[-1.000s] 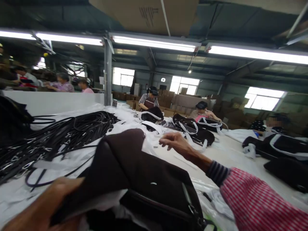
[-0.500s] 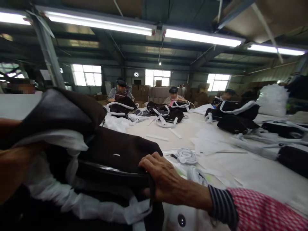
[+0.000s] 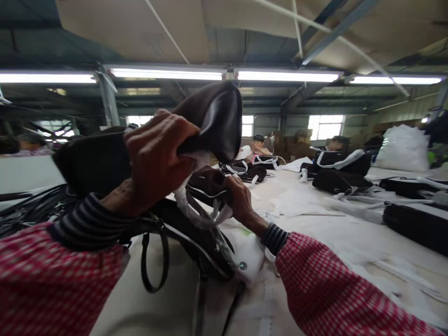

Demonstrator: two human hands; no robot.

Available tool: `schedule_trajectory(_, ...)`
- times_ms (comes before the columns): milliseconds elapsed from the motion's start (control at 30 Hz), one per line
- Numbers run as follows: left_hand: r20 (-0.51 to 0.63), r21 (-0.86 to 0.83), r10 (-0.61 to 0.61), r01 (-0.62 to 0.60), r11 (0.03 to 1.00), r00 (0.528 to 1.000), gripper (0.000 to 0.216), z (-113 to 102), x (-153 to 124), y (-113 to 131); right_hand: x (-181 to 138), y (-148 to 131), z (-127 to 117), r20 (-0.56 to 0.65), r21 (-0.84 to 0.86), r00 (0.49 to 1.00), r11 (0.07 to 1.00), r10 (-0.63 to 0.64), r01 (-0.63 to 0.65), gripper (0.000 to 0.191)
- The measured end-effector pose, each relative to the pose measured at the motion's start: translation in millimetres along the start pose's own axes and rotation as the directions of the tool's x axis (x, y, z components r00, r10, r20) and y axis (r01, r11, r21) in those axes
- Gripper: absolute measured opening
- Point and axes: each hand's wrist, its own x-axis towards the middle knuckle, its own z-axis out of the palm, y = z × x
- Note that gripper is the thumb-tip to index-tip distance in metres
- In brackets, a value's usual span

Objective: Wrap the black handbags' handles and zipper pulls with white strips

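A black bag with silver zips is tilted up in front of me. My left hand is closed on its raised dark flap, at the upper middle. My right hand grips the bag's far right edge, by the end of a short zip. White tissue-like wrapping hangs between my hands around the handle. A black strap loop dangles from the near side. The fingertips of my left hand are partly hidden behind the flap.
More black bags with white-wrapped handles lie on the pale table. White sheets are spread at right. A pile of black straps sits at left. Several people work beyond, and a translucent sack stands far right.
The bag has turned and tilted, with its flap lifted to the upper middle. My left hand has come up and right into full view. The camera view has shifted too.
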Motion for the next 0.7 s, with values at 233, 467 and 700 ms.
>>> schedule_trajectory(233,0.646,-0.047,0.036,-0.007,0.999,0.763,0.032,87,-82,-19,-28,59,4,0.362,-0.342,0.929,0.938,0.075,0.057,0.026)
schedule_trajectory(467,0.876,0.087,-0.238,0.348,0.933,0.419,0.059,111,-208,-20,-71,78,22,0.758,-0.18,0.65,0.942,-0.051,0.284,0.037)
schedule_trajectory(700,0.941,0.099,-0.204,0.356,0.929,0.27,0.059,64,-150,-2,-63,90,23,0.801,-0.114,0.596,0.966,-0.05,0.234,0.047)
